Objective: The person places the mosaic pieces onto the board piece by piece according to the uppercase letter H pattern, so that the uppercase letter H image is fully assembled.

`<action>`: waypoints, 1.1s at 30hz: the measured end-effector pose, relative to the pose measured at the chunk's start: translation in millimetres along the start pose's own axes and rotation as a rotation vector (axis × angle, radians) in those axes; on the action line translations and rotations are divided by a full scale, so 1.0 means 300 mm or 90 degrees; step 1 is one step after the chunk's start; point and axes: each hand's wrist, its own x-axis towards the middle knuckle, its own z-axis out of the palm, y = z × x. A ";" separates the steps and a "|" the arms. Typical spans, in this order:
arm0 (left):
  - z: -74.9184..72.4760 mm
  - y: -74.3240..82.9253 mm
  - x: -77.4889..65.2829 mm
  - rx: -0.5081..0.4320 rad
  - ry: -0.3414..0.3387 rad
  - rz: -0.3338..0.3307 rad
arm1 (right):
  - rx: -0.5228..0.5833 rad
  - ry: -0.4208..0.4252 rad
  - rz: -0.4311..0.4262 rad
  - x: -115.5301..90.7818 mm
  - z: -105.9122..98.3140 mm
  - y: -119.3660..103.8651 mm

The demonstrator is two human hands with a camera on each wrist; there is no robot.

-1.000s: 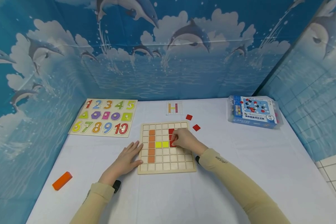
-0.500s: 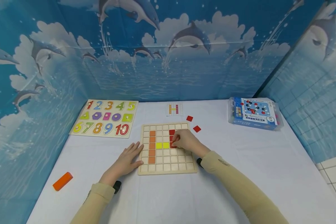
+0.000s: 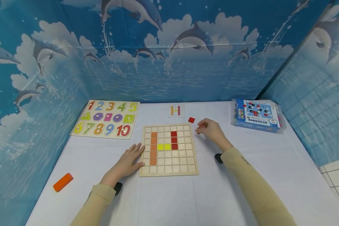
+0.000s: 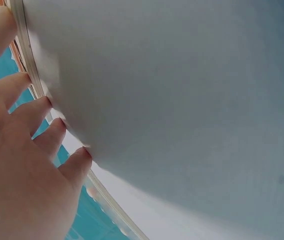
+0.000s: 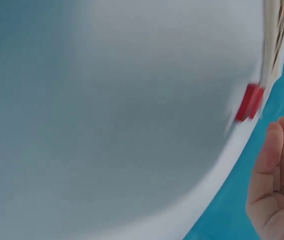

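A square wooden grid board (image 3: pixel 168 171) lies in the middle of the table in the head view. Set into it are a column of orange tiles (image 3: pixel 153 147), two yellow tiles (image 3: pixel 164 147) in a row, and a column of red tiles (image 3: pixel 174 140). The left hand (image 3: pixel 126 161) rests on the board's left edge, fingers spread. Right of the board, the right hand (image 3: pixel 213 131) bends its fingers down over a mostly hidden loose red tile. In the right wrist view, red (image 5: pixel 250 102) shows beyond the fingertips, and thumb and fingers look apart. Another red tile (image 3: pixel 191 120) lies behind.
A small pattern card (image 3: pixel 176 110) lies behind the board. Further left is a number-and-shape puzzle board (image 3: pixel 104 119); an orange block (image 3: pixel 63 182) sits at the front left. A clear-and-blue boxed set (image 3: pixel 257 114) stands at the back right, before a dolphin-print curtain (image 3: pixel 169 78).
The right hand has left the red column and moved right, off the board, to the loose red tile. Three red tiles now show in the column. The left hand stays put.
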 end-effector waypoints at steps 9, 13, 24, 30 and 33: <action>-0.001 0.006 0.003 0.001 -0.005 -0.010 | 0.016 -0.004 0.034 0.007 -0.042 0.051; 0.001 0.006 0.001 -0.001 -0.007 -0.012 | 0.025 -0.006 0.035 0.010 -0.046 0.048; 0.006 0.005 -0.005 0.003 -0.009 -0.016 | 0.028 -0.015 0.070 0.035 -0.021 0.030; 0.000 0.012 -0.005 0.007 -0.006 -0.016 | -0.011 -0.024 0.050 0.042 -0.009 0.027; -0.003 0.013 -0.006 0.007 -0.008 -0.015 | -0.030 -0.022 0.047 0.043 0.001 0.027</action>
